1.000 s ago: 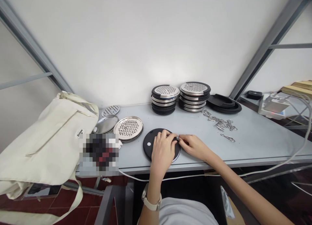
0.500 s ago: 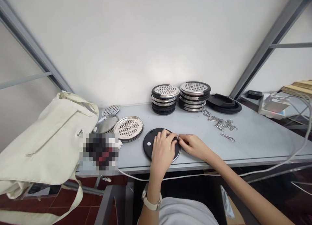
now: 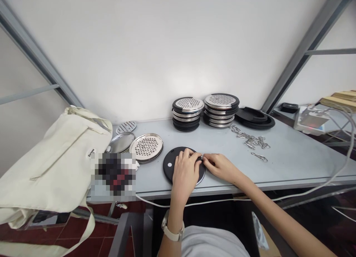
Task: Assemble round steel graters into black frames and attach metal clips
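A round black disc (image 3: 168, 174) with a white dot and a slot lies flat at the table's front edge. My left hand (image 3: 185, 171) rests across it with curled fingers, gripping it and partly covering it. At the disc's right rim my right hand (image 3: 221, 168) pinches a small metal clip (image 3: 201, 157), mostly hidden by fingertips. Both hands' fingertips meet there. Left of the disc sit round metal grater plates (image 3: 147, 146). Several loose metal snap clips (image 3: 251, 140) lie in a pile on the right, with a single clip (image 3: 259, 157) nearer me.
Two stacks of black-rimmed grater discs, the left stack (image 3: 187, 114) and right stack (image 3: 221, 110), stand near the wall. Black round trays (image 3: 264, 121) lie beside them. A cream bag (image 3: 55, 157) fills the left side. A white cable (image 3: 222, 201) runs along the table's front.
Almost nothing differs. Both hands stay at the disc's right rim, with only slight finger movement around the clip; the view has shifted a little.
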`<state>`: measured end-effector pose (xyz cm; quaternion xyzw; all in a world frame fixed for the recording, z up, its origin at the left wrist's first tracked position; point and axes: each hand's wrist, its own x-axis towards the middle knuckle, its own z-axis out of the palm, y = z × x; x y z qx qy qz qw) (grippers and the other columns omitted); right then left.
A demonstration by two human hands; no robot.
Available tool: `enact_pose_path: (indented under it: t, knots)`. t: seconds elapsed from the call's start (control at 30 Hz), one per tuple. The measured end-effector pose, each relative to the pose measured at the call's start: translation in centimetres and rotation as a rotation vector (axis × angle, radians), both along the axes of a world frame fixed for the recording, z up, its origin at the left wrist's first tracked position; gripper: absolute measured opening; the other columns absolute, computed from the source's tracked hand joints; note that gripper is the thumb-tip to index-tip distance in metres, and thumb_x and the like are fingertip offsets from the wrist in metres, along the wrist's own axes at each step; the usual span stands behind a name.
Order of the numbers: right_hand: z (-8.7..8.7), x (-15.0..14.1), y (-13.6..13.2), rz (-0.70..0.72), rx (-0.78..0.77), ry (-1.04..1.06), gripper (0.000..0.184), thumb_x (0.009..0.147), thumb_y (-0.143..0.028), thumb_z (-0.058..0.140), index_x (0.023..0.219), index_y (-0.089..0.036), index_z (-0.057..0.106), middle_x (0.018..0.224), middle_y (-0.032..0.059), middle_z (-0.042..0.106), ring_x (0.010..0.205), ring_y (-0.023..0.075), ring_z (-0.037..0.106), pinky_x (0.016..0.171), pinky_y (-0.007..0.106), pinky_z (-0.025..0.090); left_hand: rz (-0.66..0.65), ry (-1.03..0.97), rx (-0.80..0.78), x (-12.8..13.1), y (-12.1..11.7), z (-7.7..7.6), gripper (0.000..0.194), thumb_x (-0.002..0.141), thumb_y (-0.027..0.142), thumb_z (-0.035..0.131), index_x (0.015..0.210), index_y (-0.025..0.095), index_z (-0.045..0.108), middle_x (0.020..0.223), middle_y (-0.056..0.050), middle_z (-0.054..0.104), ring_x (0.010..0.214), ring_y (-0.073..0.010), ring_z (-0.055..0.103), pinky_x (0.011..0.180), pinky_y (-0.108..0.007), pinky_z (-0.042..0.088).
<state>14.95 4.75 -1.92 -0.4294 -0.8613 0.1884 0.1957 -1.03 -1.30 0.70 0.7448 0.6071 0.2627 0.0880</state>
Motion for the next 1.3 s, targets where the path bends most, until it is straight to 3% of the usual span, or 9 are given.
enact_pose_path:
  t: [0.57,0.87,1.3]
  knots:
    - [0.08,0.06,0.05,0.018,0.025,-0.018,0.036,0.095,-0.028,0.033,0.068,-0.018,0.056,0.062,0.0026,0.061,0.053,0.0131,0.050,0.056,0.024,0.033,0.032,0.016,-0.017,0.08,0.07,-0.13,0.024,0.095,0.027,0.041,0.114,0.026,0.055,0.107,-0.004,0.054,0.101,-0.0200,0.050,0.088,-0.033,0.041]
    - [-0.07,0.18,0.16,0.057,0.070,-0.086,0.037,0.097,-0.027,0.029,0.083,-0.016,0.062,0.071,0.0073,0.067,0.062,0.0163,0.060,0.063,0.025,0.037,0.034,0.037,-0.012,0.16,0.13,0.10,0.026,0.095,0.025,0.041,0.115,0.027,0.057,0.104,-0.004,0.054,0.098,-0.0202,0.050,0.085,-0.034,0.041]
    - [-0.24,0.10,0.20,0.074,0.126,-0.167,0.037,0.098,-0.026,0.028,0.086,-0.015,0.062,0.071,0.0075,0.066,0.060,0.0165,0.058,0.062,0.026,0.035,0.040,0.035,0.005,0.38,0.01,0.34,0.025,0.094,0.022,0.041,0.112,0.027,0.058,0.104,-0.004,0.055,0.099,-0.0208,0.049,0.084,-0.034,0.042]
